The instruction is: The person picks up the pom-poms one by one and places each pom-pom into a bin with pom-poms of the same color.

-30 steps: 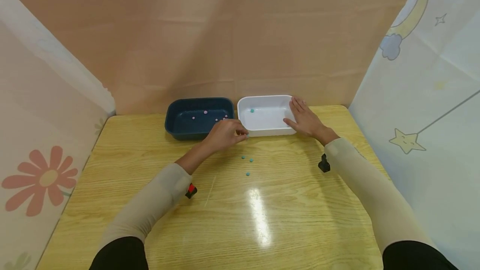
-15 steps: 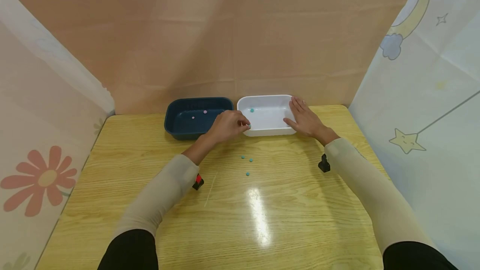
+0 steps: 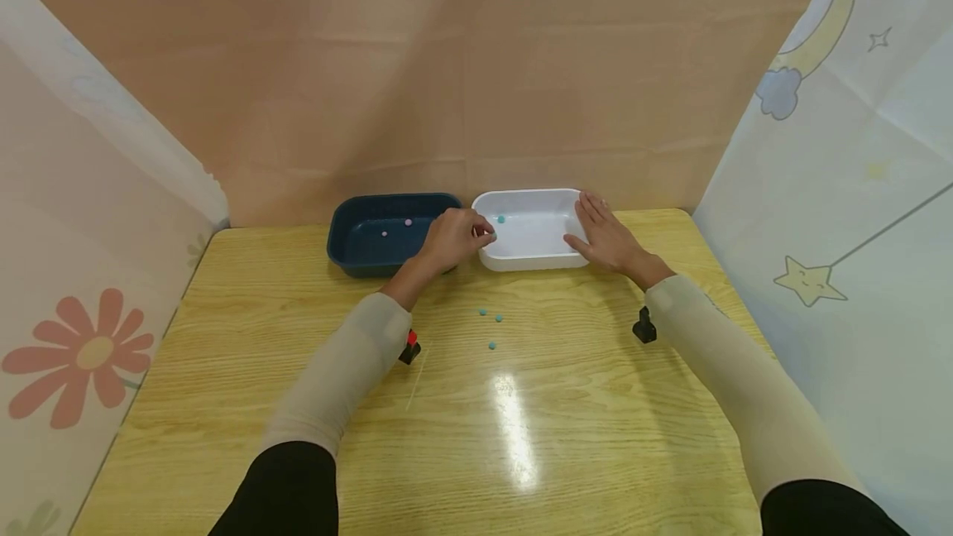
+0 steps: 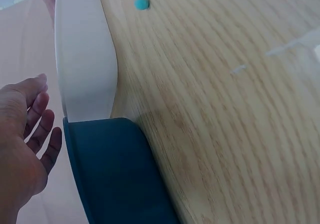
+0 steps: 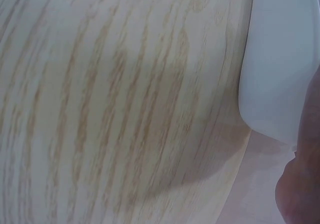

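Observation:
My left hand (image 3: 451,238) is over the near left corner of the white tray (image 3: 532,240), pinching a small teal ball (image 3: 494,236) between thumb and fingertips. In the left wrist view the hand (image 4: 22,129) hovers above the trays' rims, its other fingers loosely bent. Inside the white tray lies another teal ball (image 3: 501,219). My right hand (image 3: 612,240) rests with straight fingers on that tray's right end. Pink balls (image 3: 408,222) sit in the dark blue tray (image 3: 353,251), whose right part is covered by my left hand.
On the wooden table (image 3: 581,404), in front of the trays, lie three loose teal balls, one of them a teal ball (image 3: 492,346) closer to me. The two trays stand side by side against the brown back wall (image 3: 462,89). Patterned sheets (image 3: 864,213) border both sides.
My left hand has moved forward and up with the teal ball, from in front of the white tray to over its corner. The right hand has stayed in place.

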`<state>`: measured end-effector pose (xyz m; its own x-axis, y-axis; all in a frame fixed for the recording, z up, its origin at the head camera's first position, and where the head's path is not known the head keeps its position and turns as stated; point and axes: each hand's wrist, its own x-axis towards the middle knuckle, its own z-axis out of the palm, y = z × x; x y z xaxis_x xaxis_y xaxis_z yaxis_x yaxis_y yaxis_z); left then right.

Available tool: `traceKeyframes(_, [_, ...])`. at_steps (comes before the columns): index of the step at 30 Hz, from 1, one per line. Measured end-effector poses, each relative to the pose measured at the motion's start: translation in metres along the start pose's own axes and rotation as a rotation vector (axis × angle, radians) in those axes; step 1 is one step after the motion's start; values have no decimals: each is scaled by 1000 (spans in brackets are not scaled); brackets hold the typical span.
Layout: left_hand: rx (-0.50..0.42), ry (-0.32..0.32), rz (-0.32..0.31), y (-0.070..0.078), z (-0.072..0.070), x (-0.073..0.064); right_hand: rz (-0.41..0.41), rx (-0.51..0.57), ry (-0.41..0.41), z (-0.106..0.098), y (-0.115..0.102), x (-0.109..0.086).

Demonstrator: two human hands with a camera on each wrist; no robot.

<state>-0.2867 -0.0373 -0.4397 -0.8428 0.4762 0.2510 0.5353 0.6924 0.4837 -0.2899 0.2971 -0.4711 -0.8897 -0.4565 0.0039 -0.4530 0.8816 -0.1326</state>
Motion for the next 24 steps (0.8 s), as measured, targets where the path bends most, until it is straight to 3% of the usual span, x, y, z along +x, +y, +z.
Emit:
traceKeyframes(12, [60, 57, -80, -4, 3, 16, -4, 10, -1, -1, -1, -2])
traceKeyframes(24, [53, 85, -142, -8, 7, 27, -4, 16, -1, 0, -1, -1])
